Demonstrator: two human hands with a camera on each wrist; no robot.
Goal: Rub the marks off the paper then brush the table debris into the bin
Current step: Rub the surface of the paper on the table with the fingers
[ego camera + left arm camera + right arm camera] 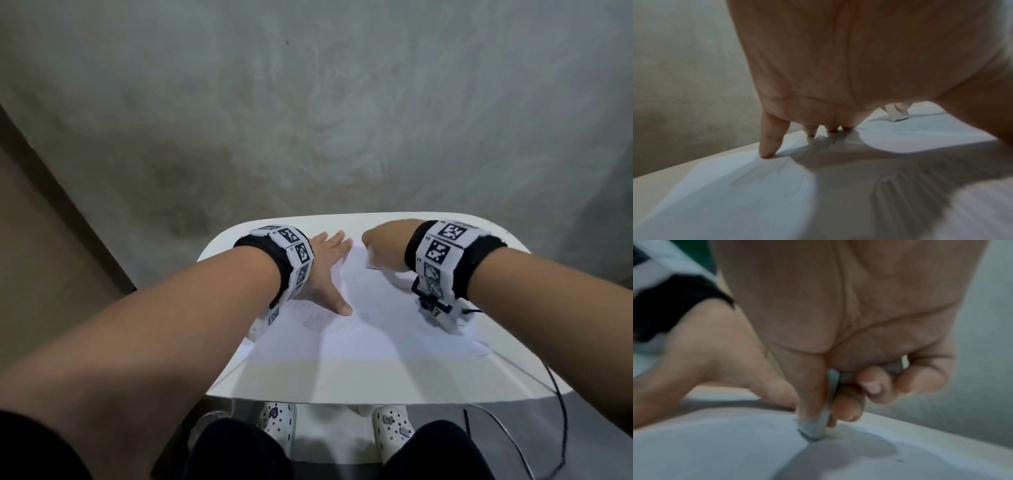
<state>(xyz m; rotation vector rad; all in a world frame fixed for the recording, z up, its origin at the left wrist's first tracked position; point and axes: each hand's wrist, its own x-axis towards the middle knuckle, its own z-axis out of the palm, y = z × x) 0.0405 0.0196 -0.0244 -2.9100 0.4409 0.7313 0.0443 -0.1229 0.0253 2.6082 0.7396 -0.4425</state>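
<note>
A white sheet of paper (376,318) with faint pencil marks (315,322) lies on the small white table (342,380). My left hand (325,270) lies flat on the paper's left part, fingers spread and straight, fingertips (767,152) pressing the sheet (725,186). My right hand (380,246) pinches a white eraser (816,428) between thumb and fingers. The eraser's dirty tip touches the paper (715,451) near its far edge. In the left wrist view the eraser (895,115) shows beyond my palm.
A grey concrete floor (308,120) lies beyond the table's far edge. A black cable (561,411) hangs off the table's right side. My knees and white clogs (390,428) are under the near edge. No bin is in view.
</note>
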